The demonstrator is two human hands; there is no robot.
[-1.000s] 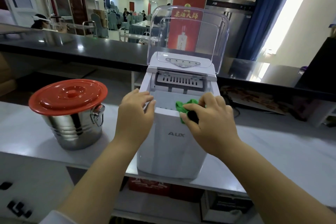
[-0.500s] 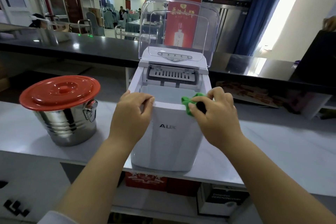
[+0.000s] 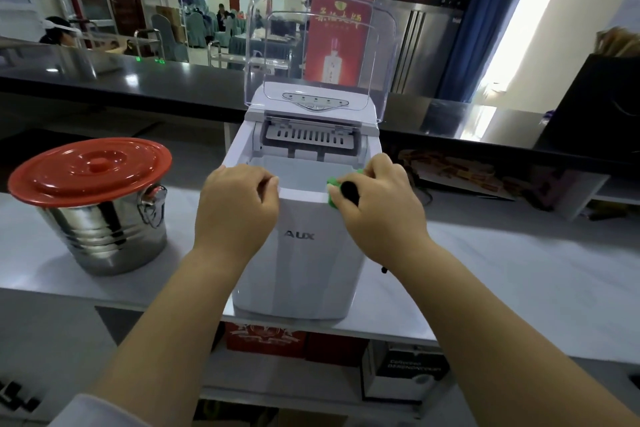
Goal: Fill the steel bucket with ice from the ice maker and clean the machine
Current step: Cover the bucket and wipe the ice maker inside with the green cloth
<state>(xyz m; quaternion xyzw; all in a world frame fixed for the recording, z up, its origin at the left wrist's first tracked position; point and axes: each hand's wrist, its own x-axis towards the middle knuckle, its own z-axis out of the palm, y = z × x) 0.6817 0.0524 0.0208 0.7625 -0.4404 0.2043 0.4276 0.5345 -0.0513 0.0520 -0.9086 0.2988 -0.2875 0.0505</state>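
Hands both on front rim of white plastic ice maker; my left hand curls over its left corner; my right hand pinches crumpled green cloth at its right corner, nearer the unwiped side; lidded steel bucket well left on grey counter.

Single head-worn view, forward and down, close over the ice maker on the counter.

White surface spans beneath the hands. Beyond hands: dark glossy raised ledge, red poster behind. Far right of hands: blue curtain. Below hands, under-shelf: red box, black-and-white box.
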